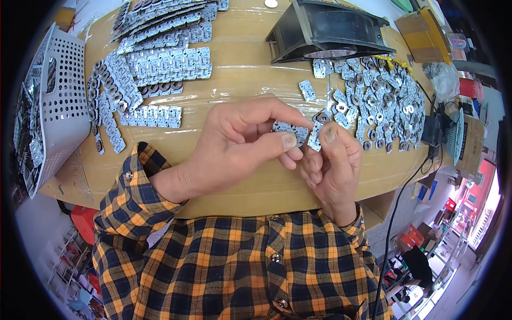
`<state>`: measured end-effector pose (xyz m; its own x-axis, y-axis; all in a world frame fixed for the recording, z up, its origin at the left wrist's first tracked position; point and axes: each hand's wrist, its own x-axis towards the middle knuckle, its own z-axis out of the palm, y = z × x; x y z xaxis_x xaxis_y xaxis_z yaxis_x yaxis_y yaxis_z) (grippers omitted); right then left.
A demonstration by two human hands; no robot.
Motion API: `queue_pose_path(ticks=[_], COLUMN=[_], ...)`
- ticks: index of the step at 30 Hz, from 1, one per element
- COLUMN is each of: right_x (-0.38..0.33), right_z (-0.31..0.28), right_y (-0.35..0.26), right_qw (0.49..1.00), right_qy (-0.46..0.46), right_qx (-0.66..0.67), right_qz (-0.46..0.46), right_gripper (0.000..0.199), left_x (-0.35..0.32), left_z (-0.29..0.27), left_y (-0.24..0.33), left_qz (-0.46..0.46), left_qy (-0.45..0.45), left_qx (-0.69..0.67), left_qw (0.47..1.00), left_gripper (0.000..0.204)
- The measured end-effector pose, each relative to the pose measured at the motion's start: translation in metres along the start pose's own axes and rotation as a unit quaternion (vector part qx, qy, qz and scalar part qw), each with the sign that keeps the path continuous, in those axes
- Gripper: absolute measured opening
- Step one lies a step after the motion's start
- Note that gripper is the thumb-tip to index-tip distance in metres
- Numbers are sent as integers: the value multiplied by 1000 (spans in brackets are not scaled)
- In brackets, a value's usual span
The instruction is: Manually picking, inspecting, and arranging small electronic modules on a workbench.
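My left hand point(229, 146) is closed, thumb and fingers pinching a short strip of small white circuit boards point(291, 129) in front of me. Close against its right end, my right hand point(337, 168) grips a single small circuit board point(314, 140) between thumb and fingers. The single board stands tilted, and whether it is still joined to the strip cannot be made out. Just beyond my right hand spreads a heap of loose circuit boards point(381, 106), many with round dark parts. One loose board point(307, 90) lies apart, left of the heap.
Unseparated circuit board panels point(173, 64) are stacked at the far left. A white perforated basket point(66, 77) full of boards stands left of them. At the back sits a black box fan point(341, 32), near a cardboard box point(424, 37). A black cable point(399, 205) hangs at the right.
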<state>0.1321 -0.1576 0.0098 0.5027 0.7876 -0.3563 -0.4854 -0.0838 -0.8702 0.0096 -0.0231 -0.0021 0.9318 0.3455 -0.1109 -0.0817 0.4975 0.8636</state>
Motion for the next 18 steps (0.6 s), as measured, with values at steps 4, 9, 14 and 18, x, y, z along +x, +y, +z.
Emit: queue_pose_path(ticks=[4, 9, 14, 18], right_x=[-1, -3, -2, -1], right_z=[-9, -9, -9, -9], right_y=[3, -1, 0, 3], right_qw=[995, 990, 992, 991], right_qy=[-12, -13, -3, -10], right_qx=[-93, -129, -124, -125], right_qz=[-30, -53, -32, -37], right_gripper=[29, 26, 27, 28], left_x=[0, -2, -1, -1], left_z=[-1, -1, 0, 5], left_y=[0, 2, 1, -4], left_qz=[106, 140, 140, 129], left_qy=[5, 18, 32, 55], left_qx=[167, 263, 290, 194], left_qw=[980, 954, 946, 971], left_gripper=[23, 25, 24, 23])
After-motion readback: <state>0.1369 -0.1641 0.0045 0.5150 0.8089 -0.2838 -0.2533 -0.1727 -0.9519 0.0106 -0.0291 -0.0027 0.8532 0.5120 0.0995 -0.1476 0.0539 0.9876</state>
